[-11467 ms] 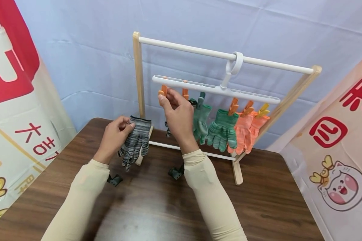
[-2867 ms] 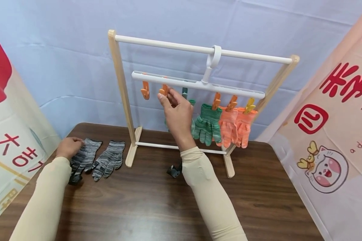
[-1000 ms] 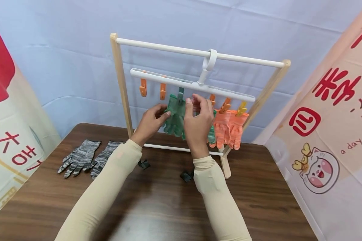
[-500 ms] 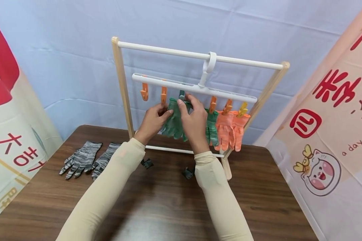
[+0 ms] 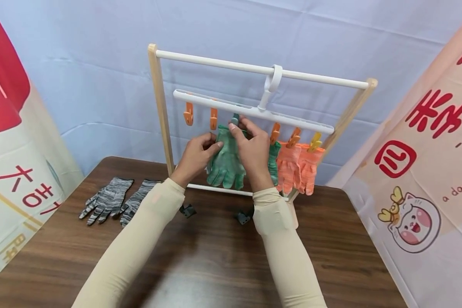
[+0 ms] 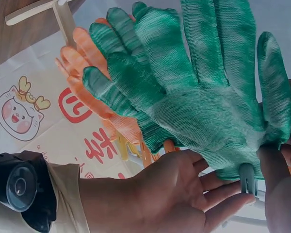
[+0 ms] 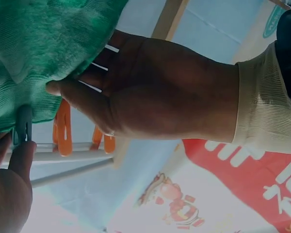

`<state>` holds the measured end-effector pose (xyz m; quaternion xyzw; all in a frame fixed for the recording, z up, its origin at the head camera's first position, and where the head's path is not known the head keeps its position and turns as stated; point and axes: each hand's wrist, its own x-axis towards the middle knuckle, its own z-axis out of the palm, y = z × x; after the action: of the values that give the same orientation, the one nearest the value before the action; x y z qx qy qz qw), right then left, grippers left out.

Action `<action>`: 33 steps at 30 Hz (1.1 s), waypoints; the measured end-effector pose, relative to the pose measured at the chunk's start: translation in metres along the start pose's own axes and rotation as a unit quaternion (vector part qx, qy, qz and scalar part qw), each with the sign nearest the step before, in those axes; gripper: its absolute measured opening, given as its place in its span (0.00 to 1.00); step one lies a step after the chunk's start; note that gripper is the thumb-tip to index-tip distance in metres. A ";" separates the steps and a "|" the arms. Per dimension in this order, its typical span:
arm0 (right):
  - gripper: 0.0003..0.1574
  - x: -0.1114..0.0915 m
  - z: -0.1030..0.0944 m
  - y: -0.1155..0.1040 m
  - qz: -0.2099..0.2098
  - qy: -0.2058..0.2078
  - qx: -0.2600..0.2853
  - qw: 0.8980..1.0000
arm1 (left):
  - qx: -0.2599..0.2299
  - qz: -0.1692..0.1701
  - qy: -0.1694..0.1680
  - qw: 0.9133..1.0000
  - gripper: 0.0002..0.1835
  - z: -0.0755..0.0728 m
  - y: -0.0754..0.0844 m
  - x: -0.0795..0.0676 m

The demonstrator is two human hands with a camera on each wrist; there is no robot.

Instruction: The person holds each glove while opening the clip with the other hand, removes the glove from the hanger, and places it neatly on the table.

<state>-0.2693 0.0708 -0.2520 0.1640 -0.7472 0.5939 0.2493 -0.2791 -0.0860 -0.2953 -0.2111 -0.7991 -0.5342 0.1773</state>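
1. Glove, green and knit, hangs fingers down below a white hanger, its cuff at a dark green clothespin.
2. A person's left hand grips that glove's side edge near the cuff, thumb in front.
3. The right hand pinches the dark green clothespin between thumb and fingers.
4. A second green glove, partly hidden by the right hand, hangs from an orange clothespin; beside it hang two orange gloves, the outer one under a yellow clothespin.
5. Two more orange clothespins line the hanger's left end, which hangs from a rack's white rod.
6. Striped gray-and-black gloves lie at left on a wood-grain table, one partly behind the left sleeve.
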 end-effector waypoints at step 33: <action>0.24 0.001 0.002 0.001 0.042 0.041 0.045 0.997 | 0.055 -0.143 -0.064 0.986 0.14 -0.061 -0.044 -0.106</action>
<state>-0.2711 0.0694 -0.2528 0.1189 -0.7151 0.6430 0.2471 -0.2088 -0.1733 -0.3609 -0.1180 -0.8591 -0.4945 0.0590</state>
